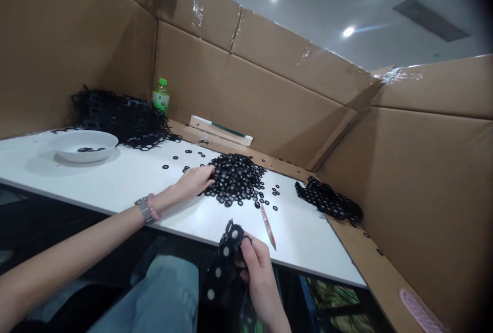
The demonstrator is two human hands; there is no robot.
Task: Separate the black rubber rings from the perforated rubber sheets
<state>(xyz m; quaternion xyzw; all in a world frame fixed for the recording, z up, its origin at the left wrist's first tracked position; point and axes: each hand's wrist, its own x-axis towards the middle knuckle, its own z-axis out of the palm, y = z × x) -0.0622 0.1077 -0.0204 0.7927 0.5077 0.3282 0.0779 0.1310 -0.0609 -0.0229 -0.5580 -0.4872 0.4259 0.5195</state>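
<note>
My left hand (pixel 195 181) reaches to the left edge of a heap of small black discs with pale centres (pixel 236 176). Its thumb and forefinger are apart at the discs; the other fingers are partly hidden. Closer to me, my right hand (pixel 259 266) is closed on a limp black sheet with white round dots (pixel 219 271), held over my lap at the table's front edge. The thumb presses on the sheet's upper part. Between the heap and my right hand lies a slim pointed tool with a clear reddish handle (pixel 268 226).
A white bowl (pixel 85 143) with a few black pieces stands left on the white table (pixel 308 240). Behind it are a black tangled lattice heap (pixel 119 115) and a green-capped bottle (pixel 160 96). Another dotted black sheet (pixel 329 199) lies right. Cardboard walls (pixel 269 86) surround the table.
</note>
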